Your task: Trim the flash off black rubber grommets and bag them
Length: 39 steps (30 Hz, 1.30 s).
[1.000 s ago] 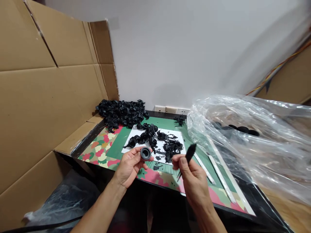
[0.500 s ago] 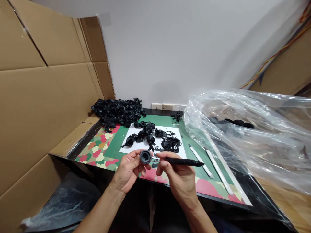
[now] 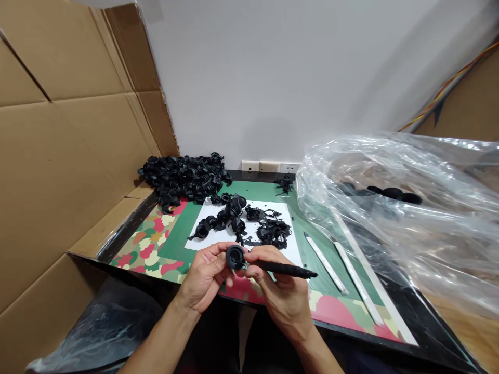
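Between the thumb and fingers of my left hand is a small round black rubber part, its hollow opening turned toward me. My right hand grips a pair of tweezers wrapped in black, with the wrapped end pointing right. Their thin metal tips meet the part's right lower edge; how far they reach in is hidden. Just beyond my hands, a white sheet carries a cluster of similar black rubber parts and a heap of torn black scraps.
A large pile of black rubber pieces lies at the back left against cardboard. Two white pen-like sticks rest on the green mat. At right spreads a clear plastic bag with round black parts inside. Sockets line the wall.
The rubber part has tilted in my left hand. The tweezers have moved closer, their prongs less exposed, and their wrapped end has dipped. The camera view has shifted slightly.
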### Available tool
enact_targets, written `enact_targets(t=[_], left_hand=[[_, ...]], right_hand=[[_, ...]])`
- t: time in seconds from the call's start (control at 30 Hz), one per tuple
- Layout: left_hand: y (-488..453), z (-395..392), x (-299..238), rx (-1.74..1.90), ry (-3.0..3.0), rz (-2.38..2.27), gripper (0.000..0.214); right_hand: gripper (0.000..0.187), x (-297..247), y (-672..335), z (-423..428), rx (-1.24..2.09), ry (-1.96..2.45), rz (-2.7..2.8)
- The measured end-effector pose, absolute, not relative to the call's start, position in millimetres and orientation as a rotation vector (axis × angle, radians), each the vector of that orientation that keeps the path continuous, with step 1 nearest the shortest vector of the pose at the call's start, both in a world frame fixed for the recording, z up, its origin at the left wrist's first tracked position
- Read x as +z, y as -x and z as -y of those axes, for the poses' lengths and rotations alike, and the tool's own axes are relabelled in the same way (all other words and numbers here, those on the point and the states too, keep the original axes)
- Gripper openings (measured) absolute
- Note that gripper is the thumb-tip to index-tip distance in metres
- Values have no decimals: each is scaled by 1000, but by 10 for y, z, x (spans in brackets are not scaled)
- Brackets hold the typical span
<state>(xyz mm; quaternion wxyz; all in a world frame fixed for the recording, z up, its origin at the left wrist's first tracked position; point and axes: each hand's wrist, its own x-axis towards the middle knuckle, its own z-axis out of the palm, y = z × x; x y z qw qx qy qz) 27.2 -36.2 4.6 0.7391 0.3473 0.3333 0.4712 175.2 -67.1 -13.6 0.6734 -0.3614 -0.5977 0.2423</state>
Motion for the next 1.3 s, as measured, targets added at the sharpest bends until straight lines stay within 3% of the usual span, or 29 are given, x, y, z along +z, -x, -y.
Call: enact_targets(t=[0.27,0.77,0.97,1.3], left_hand=[[-281,336,38,1032,-736,-777,36],[-340,322,-38,1023,-733,-777,32],[-342,296,-11,1020,-723,-767,31],[-356,300,-8,1024,-715,-769,33]], right_hand=[[9,-186,-1745,608,570,796,1350],[8,-233,-1726,656,275,872,1408],[9,-271,-1812,684,370,912,1220],[10,-224,-1773,610,514,837,1368]])
